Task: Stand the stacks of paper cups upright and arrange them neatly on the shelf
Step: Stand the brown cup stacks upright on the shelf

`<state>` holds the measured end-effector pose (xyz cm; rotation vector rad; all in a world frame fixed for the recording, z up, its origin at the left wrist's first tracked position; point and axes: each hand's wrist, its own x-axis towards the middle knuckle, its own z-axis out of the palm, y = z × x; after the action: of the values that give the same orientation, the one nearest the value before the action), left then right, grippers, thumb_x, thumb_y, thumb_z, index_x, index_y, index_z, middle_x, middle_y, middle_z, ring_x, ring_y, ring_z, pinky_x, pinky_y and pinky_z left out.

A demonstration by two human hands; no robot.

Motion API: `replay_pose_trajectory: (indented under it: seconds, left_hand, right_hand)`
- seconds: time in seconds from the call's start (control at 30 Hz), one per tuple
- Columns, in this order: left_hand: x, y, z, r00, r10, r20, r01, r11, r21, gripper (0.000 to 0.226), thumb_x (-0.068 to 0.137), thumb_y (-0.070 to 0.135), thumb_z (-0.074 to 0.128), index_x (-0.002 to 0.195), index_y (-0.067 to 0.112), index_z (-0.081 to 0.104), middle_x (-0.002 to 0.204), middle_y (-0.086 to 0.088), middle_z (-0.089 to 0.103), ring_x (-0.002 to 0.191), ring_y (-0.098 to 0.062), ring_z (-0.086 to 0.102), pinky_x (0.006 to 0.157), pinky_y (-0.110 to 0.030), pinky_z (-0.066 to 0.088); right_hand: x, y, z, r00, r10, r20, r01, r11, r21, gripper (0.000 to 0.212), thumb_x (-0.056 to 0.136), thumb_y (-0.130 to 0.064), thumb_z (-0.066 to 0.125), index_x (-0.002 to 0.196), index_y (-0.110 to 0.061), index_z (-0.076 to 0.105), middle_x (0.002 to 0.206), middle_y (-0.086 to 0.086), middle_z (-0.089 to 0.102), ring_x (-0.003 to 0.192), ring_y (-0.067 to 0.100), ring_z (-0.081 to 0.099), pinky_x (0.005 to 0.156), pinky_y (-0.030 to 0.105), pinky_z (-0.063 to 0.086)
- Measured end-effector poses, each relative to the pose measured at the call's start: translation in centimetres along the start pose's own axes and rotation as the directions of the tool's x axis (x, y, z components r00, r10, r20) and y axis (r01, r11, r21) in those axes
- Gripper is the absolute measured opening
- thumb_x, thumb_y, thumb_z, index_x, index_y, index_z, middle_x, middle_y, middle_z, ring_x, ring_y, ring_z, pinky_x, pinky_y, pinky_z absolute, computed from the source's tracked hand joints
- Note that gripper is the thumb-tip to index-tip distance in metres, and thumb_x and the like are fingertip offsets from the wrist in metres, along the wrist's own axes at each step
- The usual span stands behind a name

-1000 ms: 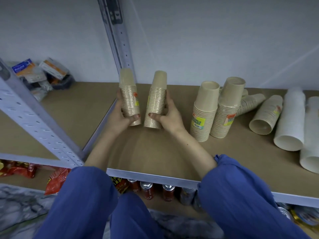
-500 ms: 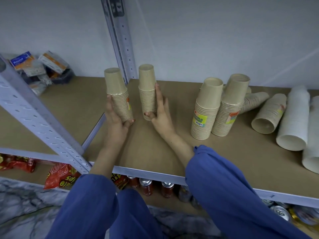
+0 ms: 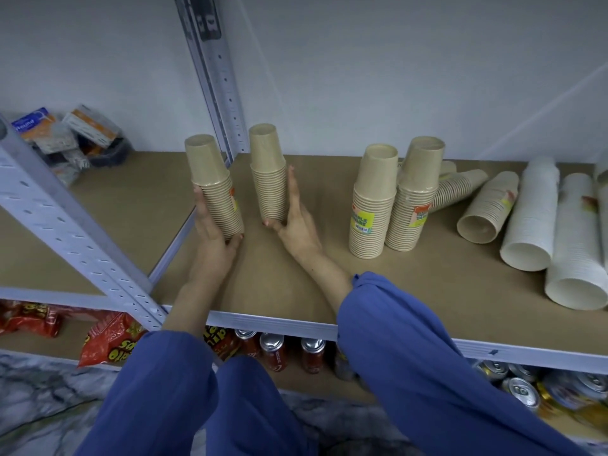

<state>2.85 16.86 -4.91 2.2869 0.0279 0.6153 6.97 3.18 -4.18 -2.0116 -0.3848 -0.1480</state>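
Note:
Two small brown cup stacks stand upright at the shelf's left end. My left hand (image 3: pixel 214 235) grips the left small stack (image 3: pixel 215 189) from its left side. My right hand (image 3: pixel 297 222) holds the right small stack (image 3: pixel 268 172), fingers flat along its right side, thumb under its base. To the right, two bigger brown stacks (image 3: pixel 373 202) (image 3: pixel 416 195) stand upright, touching. Behind them a brown stack (image 3: pixel 460 189) lies on its side, and another lying brown stack (image 3: pixel 490 209) rests further right. White cup stacks (image 3: pixel 529 215) (image 3: pixel 579 251) lie at the far right.
The brown shelf board (image 3: pixel 296 284) has a grey metal front rim. A perforated grey upright (image 3: pixel 217 77) rises behind the small stacks and another post (image 3: pixel 65 225) slants at front left. Packets (image 3: pixel 65 136) sit on the neighbouring shelf. Cans (image 3: pixel 273 350) and red snack bags (image 3: pixel 108 340) fill the lower shelf.
Both hands carried the two small stacks back and left, and tipped them from leaning to upright. The right hand's fingers have flattened along its stack.

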Motion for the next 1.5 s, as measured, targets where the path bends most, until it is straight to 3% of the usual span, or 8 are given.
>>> replay_pose_trajectory:
  seconds: [0.27, 0.53, 0.7, 0.83, 1.0, 1.13, 1.27, 1.5]
  left_hand:
    - [-1.0, 0.3, -1.0, 0.996, -0.065, 0.056, 0.066, 0.998, -0.009, 0.1, 0.082, -0.002, 0.058, 0.138, 0.012, -0.024, 0.155, -0.014, 0.0, 0.14, -0.028, 0.016, 0.109, -0.043, 0.025]
    - [-5.0, 4.4, 0.6, 0.994, -0.087, -0.071, 0.086, 0.996, -0.02, 0.089, 0.08, -0.005, 0.056, 0.143, 0.011, -0.003, 0.15, -0.023, 0.012, 0.138, -0.035, 0.017, 0.11, -0.042, 0.022]
    - [-8.5, 8.0, 3.8, 0.988, 0.031, -0.153, -0.042, 0.997, -0.069, 0.077, 0.08, 0.006, 0.052, 0.143, 0.013, 0.01, 0.15, -0.018, 0.02, 0.138, -0.029, 0.022, 0.105, -0.021, 0.017]
    - [-10.6, 11.6, 6.4, 0.978, 0.141, -0.156, -0.153, 0.986, -0.066, 0.065, 0.076, 0.028, 0.04, 0.136, 0.027, 0.016, 0.147, -0.014, 0.031, 0.134, -0.024, 0.03, 0.104, -0.026, 0.024]
    - [-12.0, 16.8, 10.1, 0.956, 0.291, -0.027, -0.292, 0.95, -0.112, 0.055, 0.078, 0.028, 0.039, 0.131, 0.027, 0.027, 0.138, -0.013, 0.045, 0.123, -0.015, 0.036, 0.102, -0.033, 0.034]
    - [-11.3, 19.6, 13.0, 0.915, 0.366, 0.17, -0.355, 0.93, -0.094, 0.05, 0.08, 0.027, 0.04, 0.129, 0.02, 0.044, 0.136, -0.007, 0.049, 0.119, -0.024, 0.051, 0.096, -0.038, 0.044]
    - [-9.5, 20.4, 15.6, 0.868, 0.311, 0.387, -0.367, 0.927, 0.078, 0.047, 0.086, 0.016, 0.049, 0.132, 0.015, 0.042, 0.144, -0.006, 0.039, 0.127, -0.027, 0.042, 0.101, -0.039, 0.038]
    - [-7.8, 20.3, 17.8, 0.781, 0.263, 0.567, -0.398, 0.909, 0.126, 0.04, 0.088, 0.016, 0.045, 0.127, 0.013, 0.049, 0.135, -0.007, 0.048, 0.118, -0.03, 0.048, 0.099, -0.036, 0.038]
  right_hand:
    - [-2.5, -0.2, -1.4, 0.996, 0.067, 0.053, -0.063, 0.994, -0.088, 0.1, 0.079, -0.011, 0.067, 0.144, -0.024, -0.007, 0.146, 0.016, 0.034, 0.123, 0.033, 0.047, 0.1, 0.034, 0.037]
    - [-7.5, 0.6, -4.7, 0.991, 0.041, 0.127, -0.022, 0.989, -0.149, 0.087, 0.083, -0.019, 0.064, 0.145, -0.026, 0.004, 0.147, 0.013, 0.033, 0.131, 0.028, 0.038, 0.108, 0.032, 0.029]
    - [-11.0, 1.9, -8.5, 0.995, -0.001, 0.103, 0.011, 0.995, -0.094, 0.073, 0.082, -0.015, 0.065, 0.142, -0.023, 0.025, 0.146, 0.009, 0.037, 0.134, 0.021, 0.036, 0.108, 0.021, 0.025]
    - [-13.3, 3.2, -12.4, 1.0, -0.01, -0.016, 0.008, 0.994, -0.111, 0.059, 0.082, -0.016, 0.065, 0.135, -0.022, 0.04, 0.131, 0.007, 0.055, 0.121, 0.015, 0.052, 0.093, 0.007, 0.031]
    - [-14.6, 4.9, -16.7, 0.984, 0.017, -0.179, -0.036, 0.994, -0.101, 0.055, 0.08, -0.014, 0.066, 0.131, -0.018, 0.046, 0.12, 0.01, 0.063, 0.111, 0.019, 0.059, 0.1, 0.033, 0.045]
    - [-14.5, 5.9, -19.9, 0.961, 0.058, -0.271, -0.087, 0.992, -0.096, 0.056, 0.08, -0.007, 0.063, 0.132, -0.015, 0.045, 0.118, 0.012, 0.063, 0.109, 0.021, 0.06, 0.098, 0.032, 0.046]
    - [-13.8, 6.5, -22.6, 0.94, 0.055, -0.337, -0.092, 0.991, -0.095, 0.051, 0.081, 0.0, 0.058, 0.13, -0.007, 0.045, 0.117, 0.014, 0.062, 0.104, 0.012, 0.056, 0.093, 0.021, 0.044]
    - [-10.6, 6.9, -25.5, 0.91, 0.058, -0.409, -0.102, 0.991, -0.085, 0.039, 0.08, -0.001, 0.056, 0.119, -0.007, 0.054, 0.102, 0.008, 0.063, 0.082, 0.017, 0.06, 0.086, 0.031, 0.05]
